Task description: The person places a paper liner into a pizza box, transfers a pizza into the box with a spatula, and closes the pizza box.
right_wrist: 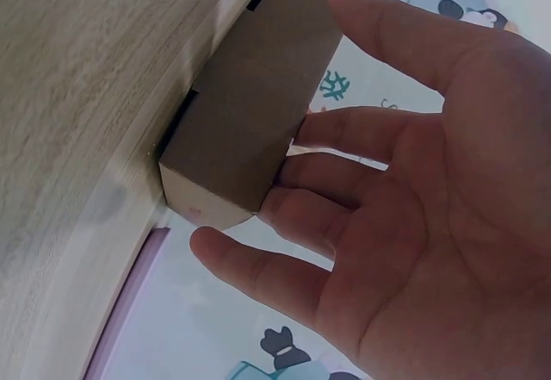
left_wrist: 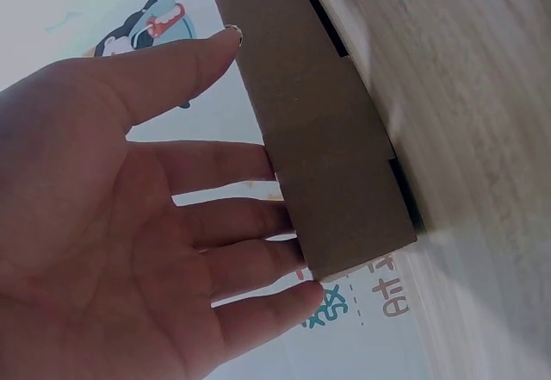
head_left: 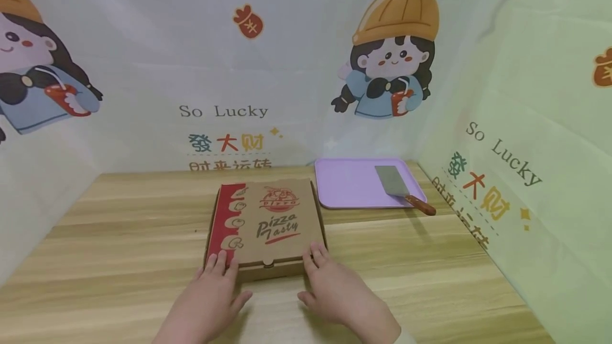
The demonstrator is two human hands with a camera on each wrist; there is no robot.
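Note:
A closed cardboard pizza box [head_left: 282, 227] with a red strip down its left side lies flat on the table. My left hand [head_left: 205, 296] touches its front left corner, fingertips on the lid's edge. At the front right corner, the fingertips of my right hand [head_left: 337, 285] rest on the lid. Both thumbs stand apart from the fingers, in front of the box. The left wrist view shows the straight fingers of that hand against the box's front wall [left_wrist: 318, 139]. Seen from the right wrist, the fingers reach over the upper edge of the box wall [right_wrist: 250, 78].
Behind and right of the box lies a purple tray [head_left: 344, 185]. A spatula [head_left: 394, 182] with a wooden handle rests on it, the handle jutting over the tray's front right edge. Printed white cloth [head_left: 296, 68] hangs around the wood-grain table [head_left: 119, 248].

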